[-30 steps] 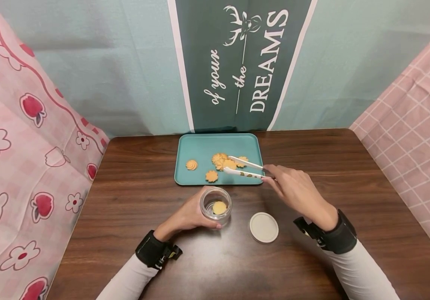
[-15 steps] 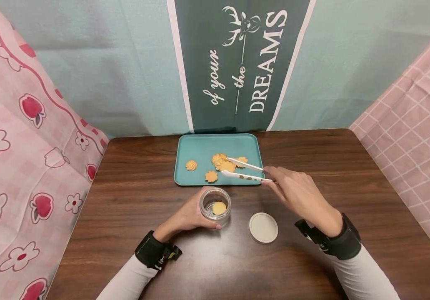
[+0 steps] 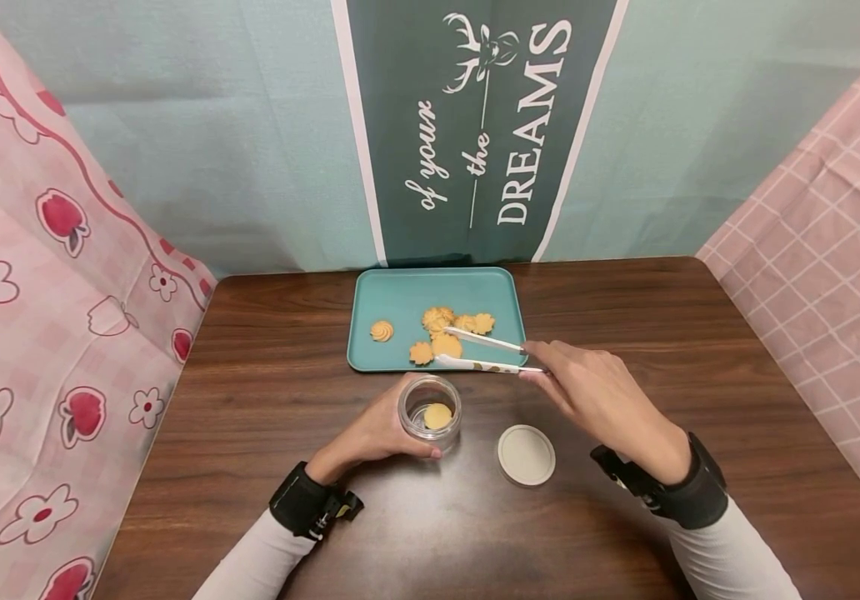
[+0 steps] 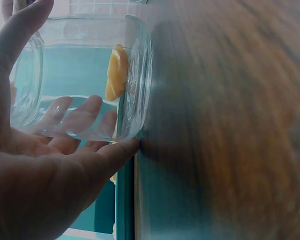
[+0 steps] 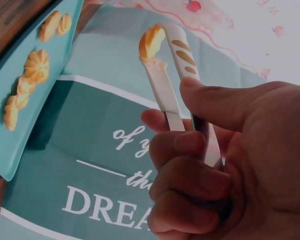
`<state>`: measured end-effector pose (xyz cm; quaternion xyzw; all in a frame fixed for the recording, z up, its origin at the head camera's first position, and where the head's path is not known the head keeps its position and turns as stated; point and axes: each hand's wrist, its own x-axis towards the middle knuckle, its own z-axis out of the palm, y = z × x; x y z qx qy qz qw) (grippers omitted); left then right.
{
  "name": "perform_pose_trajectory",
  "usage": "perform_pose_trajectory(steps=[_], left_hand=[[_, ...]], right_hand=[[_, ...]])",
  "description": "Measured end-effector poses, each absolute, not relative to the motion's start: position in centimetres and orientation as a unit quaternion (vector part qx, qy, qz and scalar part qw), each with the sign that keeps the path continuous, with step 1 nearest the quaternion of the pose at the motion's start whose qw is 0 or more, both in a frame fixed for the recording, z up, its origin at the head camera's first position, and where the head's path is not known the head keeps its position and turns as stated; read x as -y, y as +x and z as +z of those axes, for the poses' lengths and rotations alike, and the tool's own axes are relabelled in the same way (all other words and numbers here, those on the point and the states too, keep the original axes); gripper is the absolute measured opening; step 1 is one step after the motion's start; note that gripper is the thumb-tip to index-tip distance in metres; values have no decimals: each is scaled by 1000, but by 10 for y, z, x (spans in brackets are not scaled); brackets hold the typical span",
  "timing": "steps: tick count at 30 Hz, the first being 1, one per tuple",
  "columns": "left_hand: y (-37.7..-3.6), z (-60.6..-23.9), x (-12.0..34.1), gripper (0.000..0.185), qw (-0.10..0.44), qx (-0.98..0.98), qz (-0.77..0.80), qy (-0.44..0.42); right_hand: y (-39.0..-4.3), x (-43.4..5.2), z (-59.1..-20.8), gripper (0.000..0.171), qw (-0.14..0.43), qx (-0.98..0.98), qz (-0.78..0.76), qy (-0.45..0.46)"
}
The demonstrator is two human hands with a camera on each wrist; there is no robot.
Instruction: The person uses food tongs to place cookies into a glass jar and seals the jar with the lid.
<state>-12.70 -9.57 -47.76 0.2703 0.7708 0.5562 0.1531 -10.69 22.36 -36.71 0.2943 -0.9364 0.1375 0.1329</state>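
My right hand (image 3: pixel 587 392) grips white tongs (image 3: pixel 484 352) whose tips pinch a round cookie (image 3: pixel 447 346) just above the front edge of the teal tray (image 3: pixel 407 292). In the right wrist view the cookie (image 5: pixel 151 42) sits clamped between the tong tips (image 5: pixel 162 40), lifted off the tray (image 5: pixel 25 140). My left hand (image 3: pixel 373 433) holds a clear glass jar (image 3: pixel 430 408) upright on the table, with one cookie (image 3: pixel 437 415) lying inside it. The left wrist view shows my fingers (image 4: pixel 75 120) wrapped round the jar (image 4: pixel 85 80), with the cookie (image 4: pixel 116 72) on its bottom.
Several more cookies (image 3: pixel 445 321) lie on the tray, one apart at the left (image 3: pixel 381 331). The jar's white lid (image 3: pixel 526 454) lies flat on the dark wooden table (image 3: pixel 700 350) to the right of the jar. Cloth walls close in the back and both sides.
The tongs closed on one cookie in the cluster and drew it toward the tray's front edge, nearer the jar. My left hand and the jar stayed put.
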Motion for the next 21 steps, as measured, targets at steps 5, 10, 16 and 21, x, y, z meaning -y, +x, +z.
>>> perform_pose_trajectory(steps=[5,10,16,21], left_hand=[[-126,-478,96,97,147,-773,555,271],[-126,-478,97,100,151,-777,551,266],[-127,-479,97,98,163,-776,550,260],[-127,-479,97,98,163,-779,547,259]], right_hand=[[-103,-223,-365,33,139,929,136,315],[-100,-221,-364,32,144,922,139,332],[-99,-219,-364,30,133,921,138,339],[-98,-218,-364,31,125,922,137,341]])
